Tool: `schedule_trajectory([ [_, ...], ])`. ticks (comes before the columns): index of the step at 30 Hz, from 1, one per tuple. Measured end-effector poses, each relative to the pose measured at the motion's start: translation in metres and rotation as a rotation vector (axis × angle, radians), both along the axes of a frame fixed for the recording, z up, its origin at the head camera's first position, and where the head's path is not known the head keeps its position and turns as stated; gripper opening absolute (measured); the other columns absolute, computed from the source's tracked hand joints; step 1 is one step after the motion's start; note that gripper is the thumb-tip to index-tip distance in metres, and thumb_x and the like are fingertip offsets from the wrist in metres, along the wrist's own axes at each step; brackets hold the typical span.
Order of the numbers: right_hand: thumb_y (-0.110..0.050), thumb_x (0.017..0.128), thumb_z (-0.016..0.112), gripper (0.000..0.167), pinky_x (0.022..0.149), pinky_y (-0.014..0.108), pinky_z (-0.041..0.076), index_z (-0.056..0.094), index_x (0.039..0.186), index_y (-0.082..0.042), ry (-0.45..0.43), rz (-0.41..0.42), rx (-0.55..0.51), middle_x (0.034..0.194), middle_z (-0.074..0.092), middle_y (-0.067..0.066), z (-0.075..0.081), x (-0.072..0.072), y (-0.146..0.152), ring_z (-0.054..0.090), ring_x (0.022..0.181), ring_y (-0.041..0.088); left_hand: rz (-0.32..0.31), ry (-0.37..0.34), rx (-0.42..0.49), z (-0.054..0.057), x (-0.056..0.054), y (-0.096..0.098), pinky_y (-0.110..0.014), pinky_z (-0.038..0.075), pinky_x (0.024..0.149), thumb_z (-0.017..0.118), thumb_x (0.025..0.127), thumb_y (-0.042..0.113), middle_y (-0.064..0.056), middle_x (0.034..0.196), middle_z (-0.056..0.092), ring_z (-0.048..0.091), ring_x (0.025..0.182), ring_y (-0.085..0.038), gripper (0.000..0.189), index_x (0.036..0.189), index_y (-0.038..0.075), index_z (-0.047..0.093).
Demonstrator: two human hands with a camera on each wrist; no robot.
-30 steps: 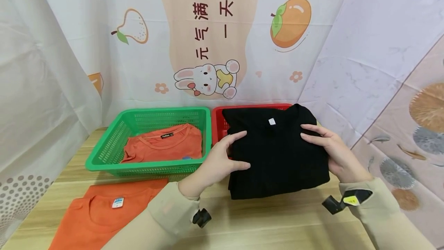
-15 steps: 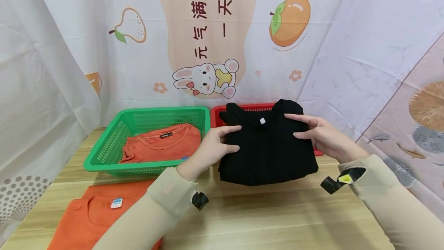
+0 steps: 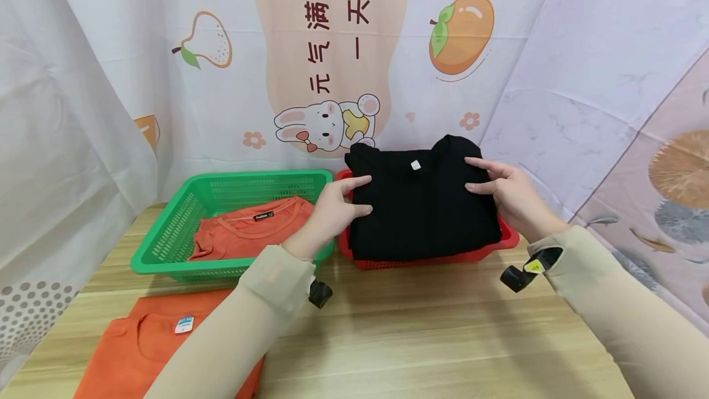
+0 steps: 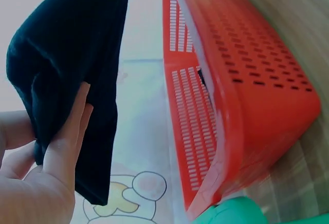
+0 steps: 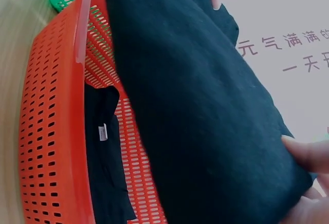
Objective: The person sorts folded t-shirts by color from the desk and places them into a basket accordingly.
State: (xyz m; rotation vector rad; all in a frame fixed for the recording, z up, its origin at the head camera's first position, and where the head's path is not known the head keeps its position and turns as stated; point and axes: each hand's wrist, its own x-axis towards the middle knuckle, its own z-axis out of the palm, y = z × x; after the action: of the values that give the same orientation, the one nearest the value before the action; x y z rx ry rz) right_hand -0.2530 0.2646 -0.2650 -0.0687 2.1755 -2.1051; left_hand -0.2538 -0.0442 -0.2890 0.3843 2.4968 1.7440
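Note:
A folded black shirt [image 3: 423, 214] with a small white neck label is held up over the red basket [image 3: 508, 240]. My left hand [image 3: 334, 205] grips its left side, thumb and fingers on either face, as the left wrist view shows. At the opposite side my right hand [image 3: 515, 193] pinches the shirt's edge, thumb on the near face. Space shows between the raised shirt and the basket rim in the left wrist view. Inside the basket lies another black garment [image 5: 105, 157] with a white label, seen in the right wrist view.
To the left stands a green basket [image 3: 166, 233] holding an orange-red shirt [image 3: 252, 233]. A folded orange shirt [image 3: 127, 350] lies on the wooden table [image 3: 421, 331] in front of it, partly behind my left forearm. A printed curtain [image 3: 238, 97] hangs behind the baskets.
Both hands have carried the black shirt forward and a little left, from in front of the red basket to above it. The basket's front wall has come into view below the shirt.

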Motion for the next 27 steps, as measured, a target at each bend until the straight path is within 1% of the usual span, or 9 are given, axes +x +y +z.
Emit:
schedule_trajectory([
  [4,0.002,0.090,0.067,0.066,0.081,0.016,0.055,0.043,0.150,-0.011,0.041,-0.095,-0.058,0.159,0.031,0.011,0.004,-0.004,-0.002,0.061,0.102,0.000,0.036,0.015,0.006,0.004,-0.008,0.001,-0.022,0.040,0.058,0.070,0.087,-0.001,-0.009,0.139,0.060,0.048,0.055,-0.010,0.058,0.141,0.016,0.057],
  [9,0.005,0.087,0.069,0.061,0.078,0.016,0.056,0.052,0.144,-0.010,0.086,-0.169,-0.051,0.140,0.054,0.004,0.003,-0.011,-0.005,0.062,0.099,0.002,0.067,0.030,0.013,0.005,-0.017,0.000,-0.022,0.041,0.057,0.069,0.089,-0.001,-0.011,0.139,0.059,0.044,0.050,-0.011,0.059,0.143,0.017,0.055],
  [11,0.006,0.087,0.068,0.061,0.077,0.016,0.056,0.052,0.144,-0.010,0.081,-0.181,-0.041,0.143,0.053,0.005,0.002,-0.014,-0.005,0.062,0.099,0.002,0.076,0.035,0.011,0.004,-0.021,0.000,-0.020,0.044,0.059,0.069,0.088,-0.002,-0.011,0.140,0.059,0.046,0.051,-0.008,0.059,0.143,0.017,0.055],
  [16,0.008,0.088,0.066,0.065,0.077,0.015,0.055,0.047,0.148,-0.008,0.048,-0.183,-0.038,0.157,0.036,0.018,-0.002,-0.022,-0.008,0.059,0.102,0.004,0.093,0.023,0.015,0.001,-0.027,-0.003,-0.019,0.042,0.058,0.068,0.088,-0.002,-0.010,0.147,0.052,0.043,0.046,-0.006,0.059,0.143,0.016,0.055],
  [18,0.008,0.088,0.066,0.065,0.077,0.015,0.055,0.047,0.148,-0.008,0.040,-0.186,-0.046,0.158,0.033,0.019,-0.004,-0.025,-0.009,0.058,0.103,0.005,0.100,0.012,0.014,-0.001,-0.029,-0.003,-0.022,0.039,0.057,0.068,0.089,-0.002,-0.010,0.150,0.049,0.039,0.045,-0.010,0.059,0.143,0.016,0.055],
  [20,0.008,0.088,0.065,0.064,0.076,0.014,0.055,0.047,0.148,-0.008,0.035,-0.193,-0.053,0.158,0.032,0.019,-0.007,-0.029,-0.010,0.057,0.104,0.006,0.105,0.003,0.017,-0.003,-0.031,-0.002,-0.022,0.047,0.065,0.068,0.089,-0.002,-0.009,0.150,0.049,0.052,0.055,-0.010,0.059,0.143,0.016,0.055],
  [23,0.009,0.089,0.064,0.064,0.076,0.014,0.055,0.046,0.148,-0.008,0.026,-0.204,-0.061,0.160,0.029,0.018,-0.011,-0.034,-0.011,0.055,0.109,0.009,0.121,-0.001,0.016,-0.007,-0.034,0.001,-0.029,0.054,0.086,0.068,0.088,-0.002,-0.009,0.149,0.050,0.066,0.084,-0.016,0.059,0.143,0.015,0.055],
  [25,0.009,0.089,0.064,0.065,0.075,0.014,0.054,0.045,0.148,-0.007,0.018,-0.215,-0.056,0.161,0.028,0.017,-0.014,-0.037,-0.011,0.053,0.116,0.013,0.132,-0.001,0.010,-0.010,-0.037,0.004,-0.036,0.052,0.100,0.068,0.088,-0.002,-0.009,0.149,0.051,0.067,0.107,-0.021,0.058,0.142,0.015,0.056],
  [27,0.008,0.089,0.063,0.065,0.075,0.013,0.054,0.043,0.149,-0.006,0.011,-0.227,-0.023,0.162,0.026,0.016,-0.016,-0.040,-0.011,0.050,0.125,0.017,0.148,0.007,-0.008,-0.014,-0.039,0.007,-0.039,0.049,0.104,0.069,0.087,-0.002,-0.010,0.149,0.051,0.063,0.117,-0.025,0.057,0.141,0.015,0.057],
])
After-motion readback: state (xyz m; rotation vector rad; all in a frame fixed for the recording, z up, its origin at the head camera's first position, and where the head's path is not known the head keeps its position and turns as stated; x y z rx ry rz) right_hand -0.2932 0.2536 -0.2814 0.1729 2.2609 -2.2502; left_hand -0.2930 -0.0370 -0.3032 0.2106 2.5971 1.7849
